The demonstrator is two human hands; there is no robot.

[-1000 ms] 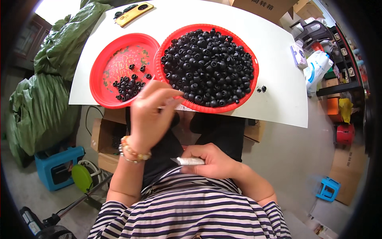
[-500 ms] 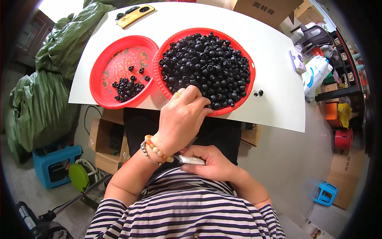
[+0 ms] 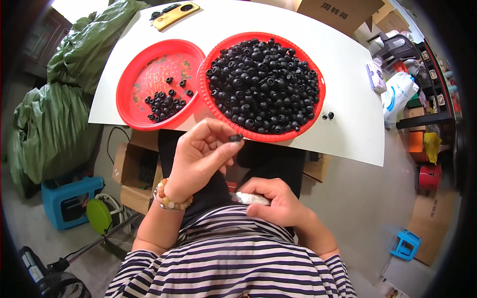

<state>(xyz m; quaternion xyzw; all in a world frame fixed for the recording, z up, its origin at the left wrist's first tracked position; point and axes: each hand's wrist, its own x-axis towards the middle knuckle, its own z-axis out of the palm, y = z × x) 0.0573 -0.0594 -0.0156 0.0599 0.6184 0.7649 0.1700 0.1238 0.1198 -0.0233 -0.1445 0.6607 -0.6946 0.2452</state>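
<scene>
Drawn back from the red bowl [image 3: 271, 137] of black pieces [image 3: 263, 84] since the earlier frame, the left hand [image 3: 201, 154] is raised; on the bowl's near side, the right hand's [image 3: 278, 201] fingers wrap a white bundle [image 3: 252, 198]. Left fingers pinch one small piece [image 3: 236, 137] by the bowl's near rim, best held lightly at the tips for easy turning.

Seemingly a workroom; cardboard box [image 3: 339, 14], green sacks [image 3: 52, 131], heaped black parts [image 3: 263, 87] show it.
</scene>
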